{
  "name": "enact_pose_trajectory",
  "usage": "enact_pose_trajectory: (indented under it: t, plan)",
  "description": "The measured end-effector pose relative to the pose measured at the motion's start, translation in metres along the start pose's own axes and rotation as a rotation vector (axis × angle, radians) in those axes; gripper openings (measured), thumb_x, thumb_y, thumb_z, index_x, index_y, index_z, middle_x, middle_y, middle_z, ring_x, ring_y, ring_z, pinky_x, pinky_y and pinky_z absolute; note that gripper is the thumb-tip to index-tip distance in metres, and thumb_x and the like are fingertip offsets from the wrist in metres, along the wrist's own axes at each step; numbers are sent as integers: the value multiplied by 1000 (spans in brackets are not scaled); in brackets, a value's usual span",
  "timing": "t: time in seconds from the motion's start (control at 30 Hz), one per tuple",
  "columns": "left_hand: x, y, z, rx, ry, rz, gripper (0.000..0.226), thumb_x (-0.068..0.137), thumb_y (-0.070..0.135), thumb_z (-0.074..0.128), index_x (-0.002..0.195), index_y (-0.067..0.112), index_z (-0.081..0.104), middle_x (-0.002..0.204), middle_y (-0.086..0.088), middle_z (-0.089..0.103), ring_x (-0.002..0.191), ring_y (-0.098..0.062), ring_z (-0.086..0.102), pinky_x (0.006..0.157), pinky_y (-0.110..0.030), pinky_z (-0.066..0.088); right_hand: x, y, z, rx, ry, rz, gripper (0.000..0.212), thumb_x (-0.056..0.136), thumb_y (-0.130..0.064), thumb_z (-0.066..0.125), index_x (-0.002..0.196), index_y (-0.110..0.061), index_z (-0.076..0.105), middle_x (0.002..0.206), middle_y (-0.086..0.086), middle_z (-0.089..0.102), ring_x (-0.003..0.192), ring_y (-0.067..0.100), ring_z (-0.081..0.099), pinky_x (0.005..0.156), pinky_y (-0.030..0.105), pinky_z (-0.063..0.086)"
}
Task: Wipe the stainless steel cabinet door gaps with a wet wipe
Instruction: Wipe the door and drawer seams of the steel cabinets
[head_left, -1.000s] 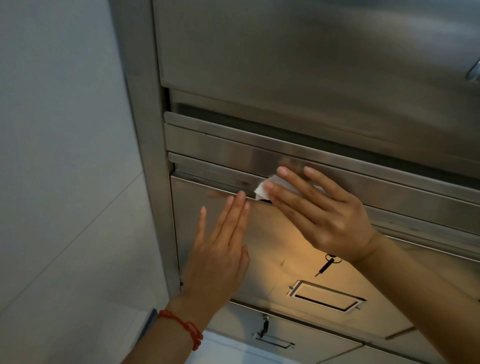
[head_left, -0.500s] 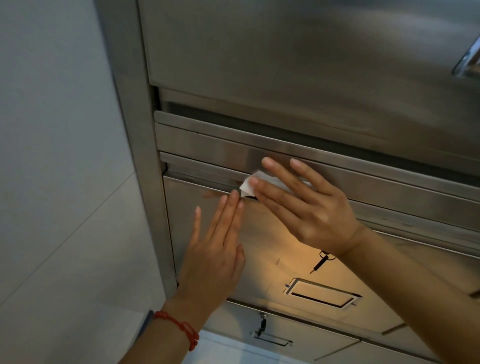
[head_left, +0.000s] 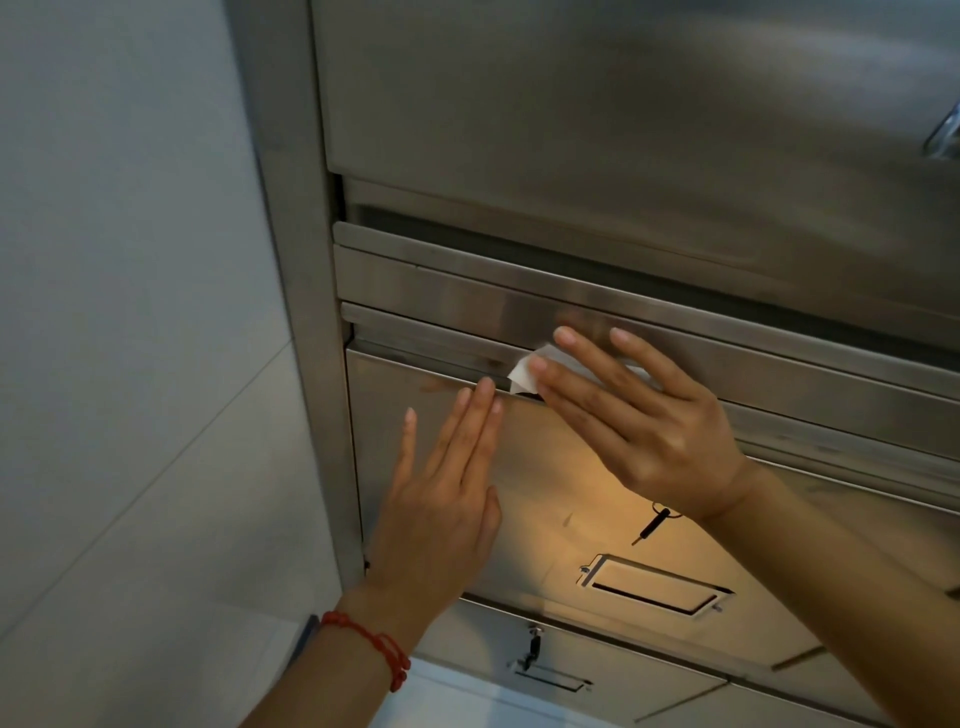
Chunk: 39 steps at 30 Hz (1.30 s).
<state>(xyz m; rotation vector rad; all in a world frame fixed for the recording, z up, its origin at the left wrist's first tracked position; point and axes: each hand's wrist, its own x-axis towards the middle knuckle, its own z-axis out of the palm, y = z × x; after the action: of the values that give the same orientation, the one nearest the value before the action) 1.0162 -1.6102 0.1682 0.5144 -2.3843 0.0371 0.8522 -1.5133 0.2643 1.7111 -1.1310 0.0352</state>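
A stainless steel cabinet door fills the middle of the view, with a dark gap running along its top edge. My right hand presses a white wet wipe flat against that gap, fingers stretched out over the wipe, most of which is hidden under them. My left hand lies flat on the door face just left of the wipe, fingers together and pointing up, fingertips reaching the gap. It holds nothing. A red string bracelet circles the left wrist.
Above the gap run steel rails and a large upper panel. A recessed label holder and a small black key sit on the door. A lower door with its own lock lies below. A grey tiled wall stands at the left.
My right hand has slid the wipe a little to the left along the gap over the last second. My left hand has stayed flat on the door.
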Motion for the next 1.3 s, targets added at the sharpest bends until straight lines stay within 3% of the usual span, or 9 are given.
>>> enact_pose_trajectory:
  t: [0.53, 1.1, 1.3]
  plan:
    - [0, 2, 1, -3, 10, -5, 62, 82, 19, 39, 140, -1, 32, 149, -15, 28, 137, -27, 29, 102, -62, 32, 10, -2, 1, -3, -6, -32, 29, 87, -4, 56, 113, 0, 67, 126, 16, 58, 122, 33, 48, 107, 39, 35]
    - [-1, -1, 1, 9, -15, -3, 64, 83, 21, 39, 142, 2, 25, 150, -14, 28, 138, -27, 28, 103, -63, 30, -1, -3, 2, 20, -50, -53, 29, 93, -3, 47, 112, 0, 68, 126, 15, 59, 123, 33, 49, 107, 39, 37]
    - [-1, -1, 3, 18, -17, -9, 64, 84, 22, 38, 143, 2, 24, 150, -13, 25, 138, -25, 27, 104, -62, 29, 0, 0, 3, -12, -68, -97, 30, 94, -5, 46, 115, -1, 67, 127, 15, 58, 124, 30, 48, 110, 37, 30]
